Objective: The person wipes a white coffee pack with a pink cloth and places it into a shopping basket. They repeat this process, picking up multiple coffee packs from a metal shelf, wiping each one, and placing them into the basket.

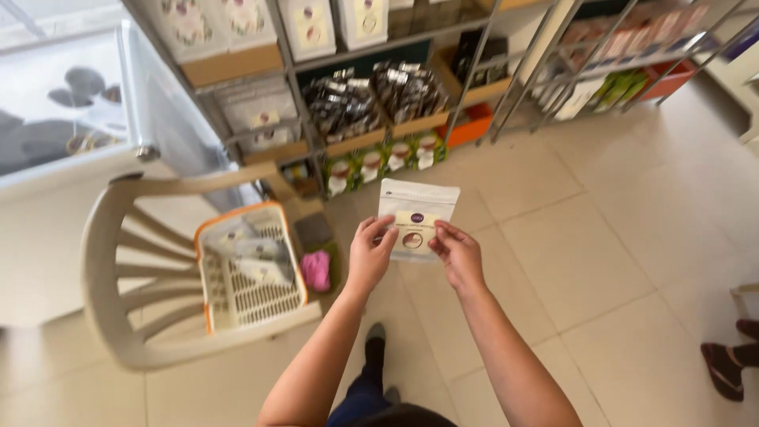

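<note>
A white flat pouch [417, 204] with a round label is held up in front of me over the tiled floor. My left hand [370, 253] pinches its lower left corner. My right hand [456, 253] grips its lower right edge. Both arms reach forward from the bottom of the view. To the left, a white basket with an orange rim [207, 269] rests on a beige plastic chair [111, 261] and holds several similar pouches.
Wire shelves [371, 119] with boxes, dark packets and green cartons stand ahead. A chest freezer [71, 119] sits at the left. A pink cloth [316, 269] lies on the chair seat. Another person's sandalled foot [723, 368] shows at the right edge.
</note>
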